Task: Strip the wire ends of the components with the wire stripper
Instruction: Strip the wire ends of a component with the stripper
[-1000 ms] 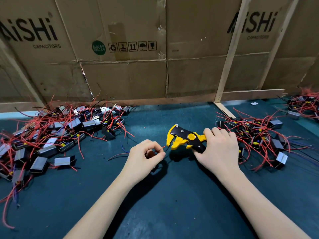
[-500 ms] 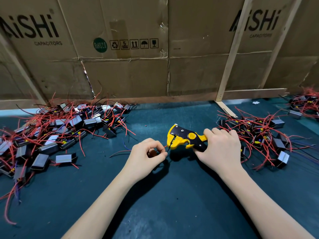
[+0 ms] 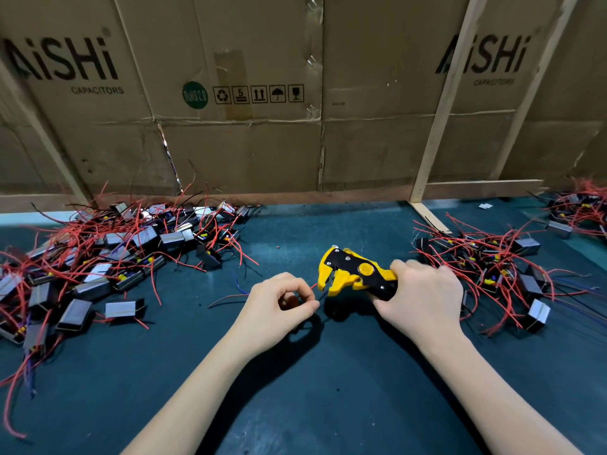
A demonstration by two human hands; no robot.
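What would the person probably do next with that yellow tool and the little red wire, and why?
Probably feed the red wire end into the mouth of the wire stripper and squeeze. The left hand pinches a component with its wire tip pointing at the tool's mouth, just short of it, while the right hand grips the handles.
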